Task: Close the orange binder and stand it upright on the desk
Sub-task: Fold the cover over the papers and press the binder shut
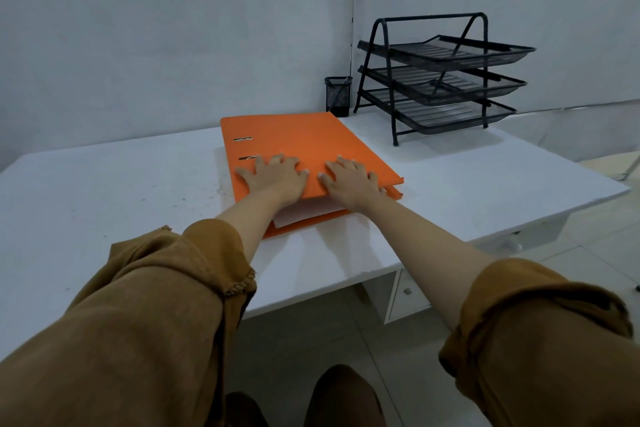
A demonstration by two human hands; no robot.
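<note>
The orange binder [304, 142] lies flat on the white desk [104, 191], its top cover down over the pages. A strip of white paper [304, 213] shows at its near edge between the covers. My left hand [275, 177] rests palm-down on the cover near the spine side, fingers spread. My right hand [349, 180] presses flat on the cover beside it, toward the binder's open right edge. Neither hand grips anything.
A black mesh three-tier letter tray [446, 80] stands at the desk's back right. A black mesh pen cup [338, 95] sits just behind the binder's far corner. The desk's near edge and drawers [408, 291] are below right. A grey wall lies behind.
</note>
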